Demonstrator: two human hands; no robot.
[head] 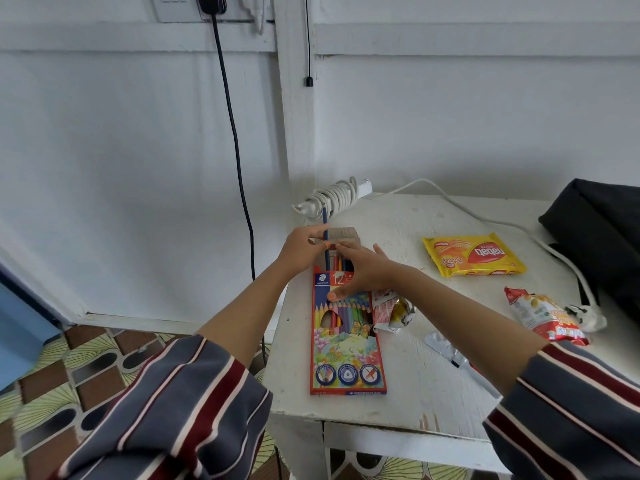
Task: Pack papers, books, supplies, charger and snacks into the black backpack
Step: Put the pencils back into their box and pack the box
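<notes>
Table (415,375): white and scuffed, set against a white wall, with every item below resting on it.
Black backpack (599,230): lay at the far right edge of the table, partly cut off by the frame and well apart from both hands.
Pencil box (346,348): a colourful box of twelve coloured pencils, flat near the table's left edge, its top flap (343,234) folded open away from the person and pencil ends showing at the mouth.
Wafer packet (474,254): yellow, flat on the table between the pencil box and the backpack.
Snack bag (543,317): red, lying near the backpack, nearer the person than the wafer packet.
Charger (332,197): white, its cord coiled round it, at the back left corner just beyond the box flap.
Right hand (363,271): fingers straight and spread, pressed flat on the upper part of the pencil box, clamped on nothing.
Left hand (304,247): fingers closed in a pinch on the blue pencil, beside the open flap.
Crumpled wrapper (394,310): just beside the right edge of the box.
Pen (474,372): white-bodied, lying under the right forearm; details hard to make out.
Blue pencil (325,223): upright, lower end at the box mouth, tip pointing toward the charger.
</notes>
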